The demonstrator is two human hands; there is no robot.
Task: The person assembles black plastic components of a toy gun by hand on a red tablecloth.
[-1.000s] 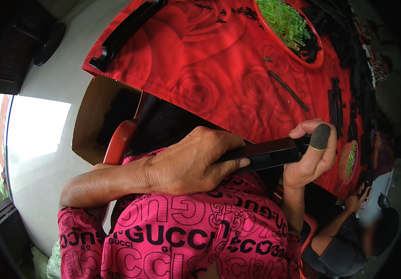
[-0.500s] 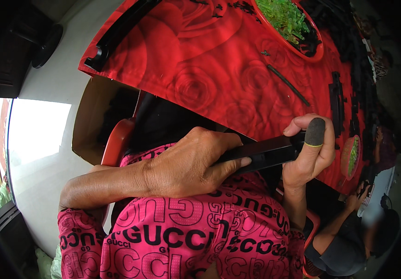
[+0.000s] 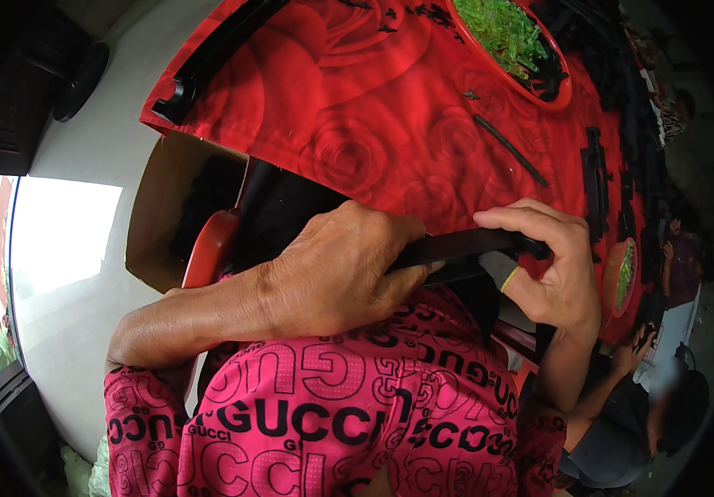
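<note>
Red bowl, at the table's far side: green translucent pieces, with black bits along the inner edge. Smaller bowl, at right: more green pieces. Cardboard box, below the table's left corner: dark contents, indistinct. Black bar: held between both hands near the table edge, left hand closed around one end, right hand curled over the other. Red rose-patterned tablecloth, bearing a thin dark rod and a long black part. Red chair; pale floor; another person, lower right.
</note>
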